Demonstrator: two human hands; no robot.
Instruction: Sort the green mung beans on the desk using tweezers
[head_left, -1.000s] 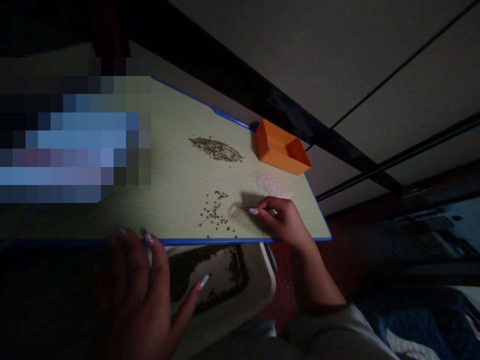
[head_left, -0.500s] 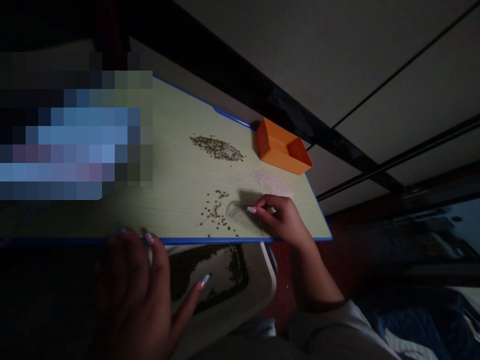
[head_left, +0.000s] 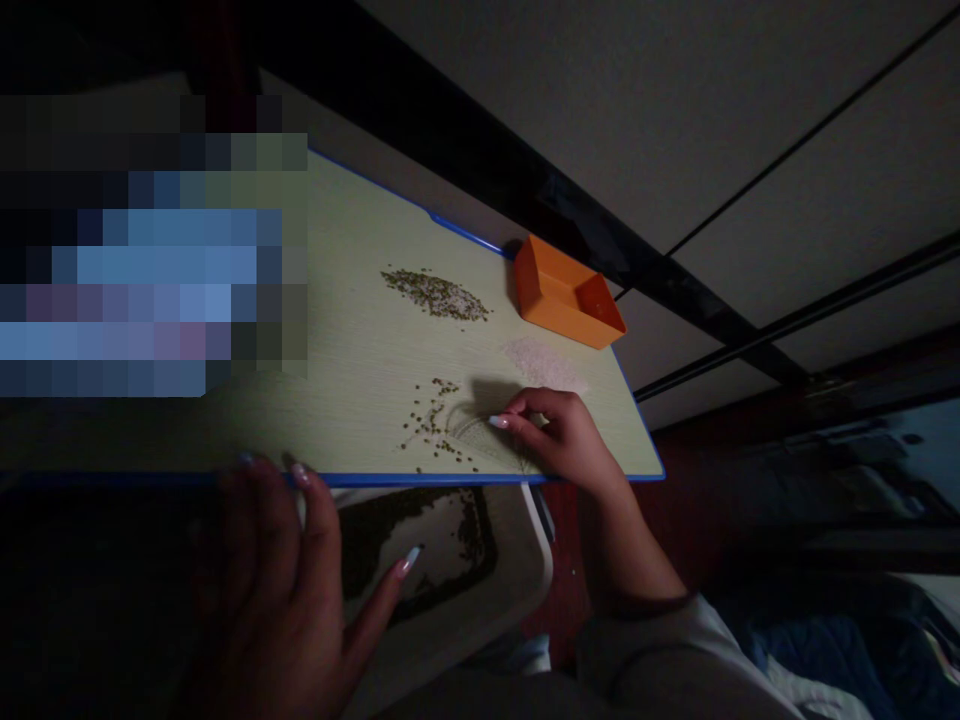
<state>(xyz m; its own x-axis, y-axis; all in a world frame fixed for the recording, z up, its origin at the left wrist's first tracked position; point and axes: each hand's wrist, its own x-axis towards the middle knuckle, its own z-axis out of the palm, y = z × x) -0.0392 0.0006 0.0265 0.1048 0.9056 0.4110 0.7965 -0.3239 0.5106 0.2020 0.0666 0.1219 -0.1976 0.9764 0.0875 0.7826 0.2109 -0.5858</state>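
My right hand is pinched on the edge of a see-through, mesh-like piece with a curved rim, low over the tabletop; its exact kind is unclear. Just left of it lie scattered green beans, and beyond the hand is a pale pile of rice-like grains. A mixed heap of green beans and pale grains sits farther back. My left hand holds nothing, with fingers spread and their tips by the table's near edge. Below it a pale basin contains many green beans.
An orange box, its top open, stands at the table's back right corner. Blue trim runs along the table edge. Pale cabinet panels rise behind. Pixelation covers the left side. Dark blue cloth lies at lower right.
My right hand has slid slightly left with the see-through piece, closer to the scattered beans. My left hand stays in place, and the heaps look the same.
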